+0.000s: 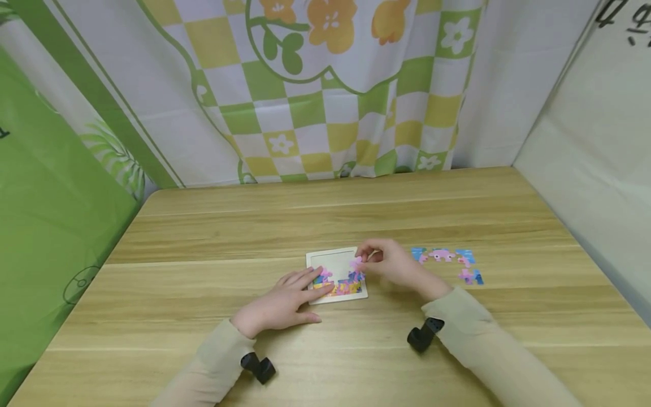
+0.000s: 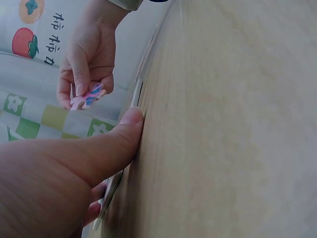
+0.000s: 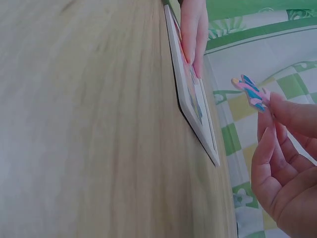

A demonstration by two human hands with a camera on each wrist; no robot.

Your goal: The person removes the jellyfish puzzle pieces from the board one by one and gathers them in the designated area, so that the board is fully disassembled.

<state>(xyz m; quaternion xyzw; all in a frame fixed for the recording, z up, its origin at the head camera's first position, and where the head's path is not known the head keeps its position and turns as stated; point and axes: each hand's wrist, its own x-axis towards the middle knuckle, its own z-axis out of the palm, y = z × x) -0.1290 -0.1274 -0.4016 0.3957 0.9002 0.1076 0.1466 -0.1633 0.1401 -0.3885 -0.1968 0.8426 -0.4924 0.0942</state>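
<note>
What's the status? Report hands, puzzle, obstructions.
Right hand pinching a puzzle piece, raised. Left hand resting on the puzzle frame. Frame part-filled, far side mostly bare. Loose pieces right of it; no obstruction visible.

The left sleeve point(image 1: 203, 367) and right sleeve point(image 1: 500, 353) are long, pale beige and lightly creased. A black, blocky left wrist camera point(image 1: 258, 367) and matching right wrist camera point(image 1: 425, 335) sit by the cuffs point(image 1: 450, 310). The left hand point(image 1: 280, 305) and right hand point(image 1: 395, 264) are bare.

I get soft, bright light, a pale sheen on the counter point(image 1: 351, 350) just nearer than the hands point(image 1: 277, 305) point(image 1: 394, 264), and hazier wrist views.
</note>
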